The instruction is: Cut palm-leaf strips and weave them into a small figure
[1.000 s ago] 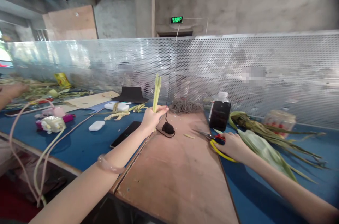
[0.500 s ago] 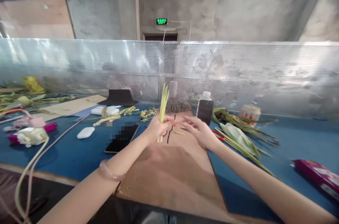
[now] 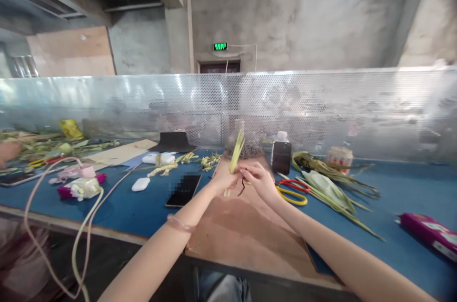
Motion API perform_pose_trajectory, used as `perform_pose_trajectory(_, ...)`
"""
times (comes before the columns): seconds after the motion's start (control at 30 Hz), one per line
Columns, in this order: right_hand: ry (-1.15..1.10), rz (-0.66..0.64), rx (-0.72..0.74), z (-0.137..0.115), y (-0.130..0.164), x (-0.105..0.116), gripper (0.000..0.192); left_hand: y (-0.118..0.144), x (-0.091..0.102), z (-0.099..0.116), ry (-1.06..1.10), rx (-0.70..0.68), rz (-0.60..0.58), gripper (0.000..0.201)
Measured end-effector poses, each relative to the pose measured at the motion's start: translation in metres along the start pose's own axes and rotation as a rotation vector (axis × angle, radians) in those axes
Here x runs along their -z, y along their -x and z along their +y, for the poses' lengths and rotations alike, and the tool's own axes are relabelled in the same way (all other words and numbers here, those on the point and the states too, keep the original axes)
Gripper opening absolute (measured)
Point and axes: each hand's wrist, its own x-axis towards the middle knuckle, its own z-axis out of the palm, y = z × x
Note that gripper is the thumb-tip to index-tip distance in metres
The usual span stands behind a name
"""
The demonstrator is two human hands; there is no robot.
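My left hand (image 3: 224, 181) is closed around a bundle of pale green leaf strips (image 3: 237, 153), which stands upright with frayed tips above the fist and stub ends below. A thin black cord (image 3: 242, 189) dangles between the hands, over the brown board (image 3: 246, 240). With thumb and forefinger pinched together, my right hand (image 3: 260, 180) meets the left fingertips at the cord's upper part. Exactly how the cord passes around the strips is hidden by the fingers.
Red-and-yellow scissors (image 3: 293, 192) lie right of the board, beside green leaves (image 3: 326, 188). Behind them stands a dark bottle (image 3: 281, 157). A phone (image 3: 183, 191) and a white case (image 3: 140, 184) lie on the left. Another person's hand (image 3: 10, 152) shows at the far left.
My right hand, loosely spread and apart before, has come in to the left fingertips and pinched the cord. The camera has tilted up and turned left, bringing the scissors into fuller view.
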Motion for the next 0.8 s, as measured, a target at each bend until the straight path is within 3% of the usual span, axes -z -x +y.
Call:
perform_pose_trajectory(0.1,-0.016,0.011,0.023,-0.008,-0.001,0.002,0.035,0.001,-0.002,-0.001,-0.031,-0.009,0.007,0.041)
perform_pose_trajectory(0.3,-0.256,0.025,-0.053,-0.028,-0.003,0.012,0.035,0.008,-0.018,0.001,-0.004,-0.061,-0.045,0.052)
perform_pose_trajectory(0.5,-0.237,-0.035,0.027,-0.042,-0.004,0.024,0.03,0.013,-0.033,0.001,-0.08,-0.039,-0.165,0.049)
perform_pose_trajectory(0.63,-0.202,-0.105,0.042,-0.043,-0.002,0.022,0.03,0.011,-0.033,-0.006,-0.105,0.012,-0.115,0.05)
perform_pose_trajectory(0.8,-0.173,-0.094,0.028,-0.045,-0.001,0.02,0.036,0.008,-0.031,-0.019,-0.18,0.089,-0.121,0.051)
